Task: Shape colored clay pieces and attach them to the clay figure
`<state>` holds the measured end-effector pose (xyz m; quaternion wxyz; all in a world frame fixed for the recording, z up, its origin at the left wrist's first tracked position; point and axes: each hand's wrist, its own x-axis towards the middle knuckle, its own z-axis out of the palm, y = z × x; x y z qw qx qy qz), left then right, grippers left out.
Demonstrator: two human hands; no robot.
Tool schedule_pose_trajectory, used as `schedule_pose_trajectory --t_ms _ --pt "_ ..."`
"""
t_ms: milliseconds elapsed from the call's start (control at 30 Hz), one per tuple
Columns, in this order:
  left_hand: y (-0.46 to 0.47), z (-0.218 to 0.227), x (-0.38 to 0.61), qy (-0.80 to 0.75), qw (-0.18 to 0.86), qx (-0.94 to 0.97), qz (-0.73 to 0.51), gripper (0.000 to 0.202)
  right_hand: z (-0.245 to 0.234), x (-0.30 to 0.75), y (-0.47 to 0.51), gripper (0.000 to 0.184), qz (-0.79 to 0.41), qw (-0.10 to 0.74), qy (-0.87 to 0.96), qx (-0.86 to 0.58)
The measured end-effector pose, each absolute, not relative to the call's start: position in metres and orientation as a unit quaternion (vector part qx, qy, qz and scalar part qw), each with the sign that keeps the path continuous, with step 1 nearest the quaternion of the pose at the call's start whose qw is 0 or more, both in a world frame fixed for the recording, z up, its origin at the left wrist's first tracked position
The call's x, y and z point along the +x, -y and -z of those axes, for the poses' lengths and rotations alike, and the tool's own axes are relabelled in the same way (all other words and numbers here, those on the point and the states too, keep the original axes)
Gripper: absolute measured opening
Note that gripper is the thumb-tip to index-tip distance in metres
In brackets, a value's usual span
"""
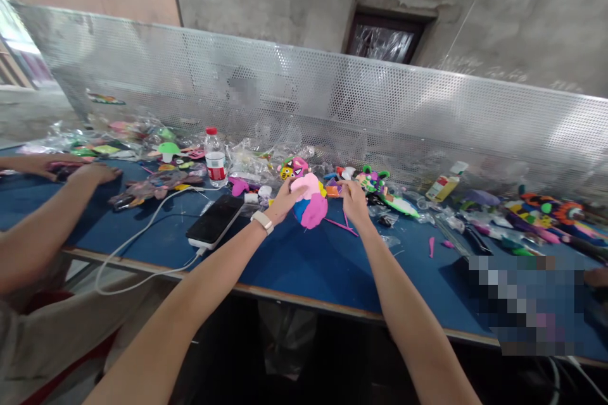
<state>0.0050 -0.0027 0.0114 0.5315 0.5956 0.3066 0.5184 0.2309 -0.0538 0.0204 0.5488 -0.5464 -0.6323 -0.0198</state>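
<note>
My left hand (284, 201) is closed around a pink, blue and white clay figure (311, 204) held just above the blue table (304, 266). A white watch (261, 221) sits on that wrist. To the right of the figure, my right hand (354, 200) has its fingers curled over small colourful clay pieces; what it grips is hidden. A thin pink strip (342, 226) lies on the table between my hands.
A phone on a power bank (215, 221) with a white cable lies left of my hands, behind it a water bottle (215, 158). Another person's arms (42, 215) rest at the far left. Clay figures and plastic bags line a perforated metal screen (332, 101).
</note>
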Motion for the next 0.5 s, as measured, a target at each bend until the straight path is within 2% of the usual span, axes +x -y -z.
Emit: schedule_pose_trajectory --t_ms 200,367,500 --pt "-0.004 -0.002 0.007 -0.307 0.450 0.605 -0.580 0.042 -0.027 0.209 0.067 0.043 -0.075 0.546 0.652 -0.521" --pt "-0.004 -0.002 0.007 -0.321 0.395 0.626 -0.591 0.043 -0.029 0.198 0.073 0.038 -0.004 0.534 0.648 -0.543" --pt "-0.002 -0.005 0.006 -0.323 0.376 0.630 -0.598 0.045 -0.027 0.197 0.073 0.030 -0.040 0.567 0.634 -0.524"
